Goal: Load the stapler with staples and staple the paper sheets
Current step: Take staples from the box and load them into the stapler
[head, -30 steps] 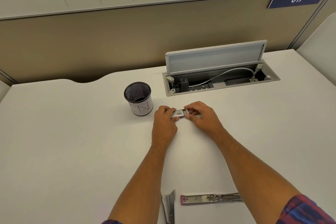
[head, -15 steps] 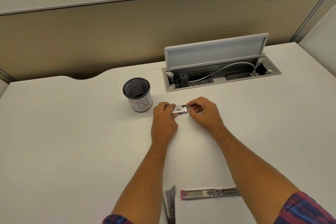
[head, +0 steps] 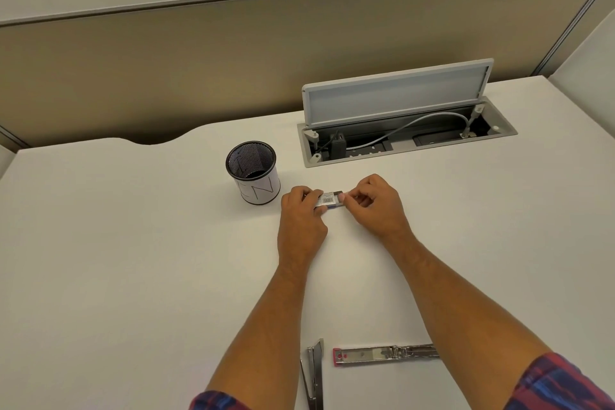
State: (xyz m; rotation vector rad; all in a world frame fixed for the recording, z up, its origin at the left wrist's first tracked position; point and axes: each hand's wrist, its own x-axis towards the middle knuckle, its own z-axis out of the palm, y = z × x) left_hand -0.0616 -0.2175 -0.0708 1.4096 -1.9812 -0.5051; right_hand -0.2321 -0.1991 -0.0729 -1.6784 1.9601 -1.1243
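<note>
A small staple box (head: 329,199) with a barcode label lies between my two hands near the middle of the white desk (head: 133,260). My left hand (head: 301,220) grips its left end. My right hand (head: 376,206) pinches its right end with thumb and forefinger. The stapler is open near the desk's front edge: its metal staple channel with a pink tip (head: 382,353) lies flat, partly under my right forearm. A second metal stapler part (head: 314,373) lies to its left. No paper sheets can be made out against the white desk.
A black mesh pen cup (head: 253,171) with a white band stands just left of the staple box. Behind the hands, a desk cable tray (head: 407,140) with its lid raised holds a plug and cable. A beige partition closes off the back.
My right hand has shifted from resting over the box's right end to pinching it with thumb and forefinger. The left hand keeps its grip, and the stapler parts have not moved.
</note>
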